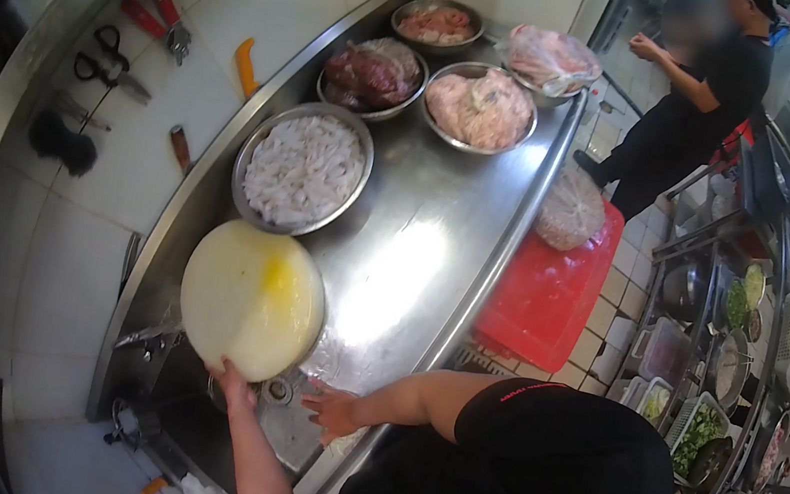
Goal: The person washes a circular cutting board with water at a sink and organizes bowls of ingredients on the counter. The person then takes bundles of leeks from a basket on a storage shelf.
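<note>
My left hand [234, 384] is at the lower edge of a thick round white board [251, 303] with a yellow patch; its fingers are partly hidden at the rim. My right hand [331, 412] is spread, palm down, over the metal surface near the sink drain [277, 391], with nothing seen in it. Just beyond the board stands a metal bowl of white strips [303, 170]. Farther up the steel counter [386, 236] are bowls of dark red meat [371, 74], pale minced meat [481, 108] and reddish pieces [435, 24], plus bagged meat [551, 59].
A red lid [551, 289] with a bagged item [570, 209] on it is right of the counter. A person in black [704, 98] stands at the upper right. Shelves with vegetable containers [697, 438] line the right. Scissors [110, 63] hang on the left wall.
</note>
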Demonstrator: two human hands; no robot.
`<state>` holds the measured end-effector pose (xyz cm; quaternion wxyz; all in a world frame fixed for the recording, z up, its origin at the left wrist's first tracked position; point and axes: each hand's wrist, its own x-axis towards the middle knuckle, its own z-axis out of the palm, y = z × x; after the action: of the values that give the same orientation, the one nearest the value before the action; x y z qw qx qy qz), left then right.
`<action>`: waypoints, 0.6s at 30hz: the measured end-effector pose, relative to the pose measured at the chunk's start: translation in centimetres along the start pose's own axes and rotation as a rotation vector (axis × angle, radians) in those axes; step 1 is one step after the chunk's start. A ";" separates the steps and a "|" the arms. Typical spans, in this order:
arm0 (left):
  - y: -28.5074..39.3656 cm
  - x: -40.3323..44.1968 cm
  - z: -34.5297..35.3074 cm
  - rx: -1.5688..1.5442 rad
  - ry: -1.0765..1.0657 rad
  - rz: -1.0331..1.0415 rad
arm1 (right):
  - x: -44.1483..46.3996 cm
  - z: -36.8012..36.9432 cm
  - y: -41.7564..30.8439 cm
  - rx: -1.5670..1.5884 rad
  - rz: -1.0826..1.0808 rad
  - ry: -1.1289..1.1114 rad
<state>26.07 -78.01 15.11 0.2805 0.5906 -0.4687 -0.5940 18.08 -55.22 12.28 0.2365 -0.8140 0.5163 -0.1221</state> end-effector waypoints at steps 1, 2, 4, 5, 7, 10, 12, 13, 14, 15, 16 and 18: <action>0.4 -0.5 0.1 0.013 0.001 -0.029 | 1.6 1.5 -0.8 0.146 0.141 0.013; 0.9 -1.0 0.1 0.030 0.016 -0.036 | 2.4 2.0 -1.2 0.352 0.093 0.290; 1.4 -1.7 0.0 0.182 0.021 -0.008 | 1.2 0.8 0.3 0.419 0.038 0.363; 1.1 -1.7 -0.5 0.186 0.026 -0.015 | -0.2 -0.8 1.9 0.464 -0.012 0.437; 0.6 -1.3 -0.4 0.105 -0.028 0.029 | -4.0 -1.5 5.9 0.510 0.158 0.655; 0.7 -1.4 -0.1 0.091 0.008 -0.006 | -15.4 -6.6 13.5 0.066 0.626 0.867; 0.5 -1.4 -0.2 0.132 0.010 0.014 | -24.1 -8.4 19.9 0.092 0.899 1.123; 0.4 -1.2 -0.4 0.176 0.002 0.044 | -27.8 -13.2 19.6 0.020 0.998 1.216; -0.8 0.0 -0.9 0.181 0.029 0.063 | -30.2 -15.0 21.8 -0.175 1.239 1.263; -0.7 -0.2 -0.9 0.162 -0.005 0.078 | -33.8 -16.2 24.2 -0.095 1.360 1.059; -0.3 -0.5 -0.8 0.150 -0.033 0.089 | -36.3 -13.4 29.0 -0.343 1.598 0.825; 0.9 -1.3 0.2 0.151 0.059 -0.046 | -34.0 -17.1 26.3 -0.067 1.697 0.556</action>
<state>25.84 -77.16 16.46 0.2352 0.6379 -0.4899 -0.5457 -24.98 -38.42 15.03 0.0897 -0.1055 0.9868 -0.0838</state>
